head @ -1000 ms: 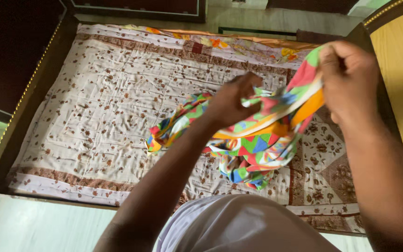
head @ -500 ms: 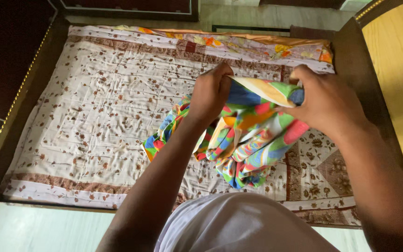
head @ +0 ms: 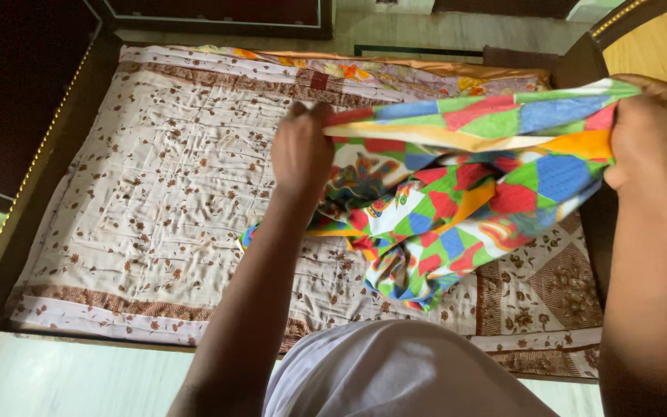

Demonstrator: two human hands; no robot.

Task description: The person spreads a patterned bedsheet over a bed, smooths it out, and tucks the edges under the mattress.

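A multicoloured patchwork cloth (head: 457, 193) in red, green, blue and orange hangs stretched between my hands above the bed. My left hand (head: 300, 150) pinches its upper edge near the bed's middle. My right hand (head: 646, 131) grips the other end of that edge at the right, over the dark bed frame. The rest of the cloth sags in folds and its lower part rests on the bedspread (head: 156, 177).
The bed wears a cream quilted bedspread with brown flowers and brown borders. A dark wooden frame (head: 55, 131) surrounds it. A second colourful sheet (head: 395, 73) lies along the far edge. Pale floor (head: 55, 378) runs along the near side. A yellow wooden panel (head: 665, 54) stands at right.
My hands have drawn apart, the right one far to the right and up. The bunched cloth has opened out into a taut stretched edge between them.
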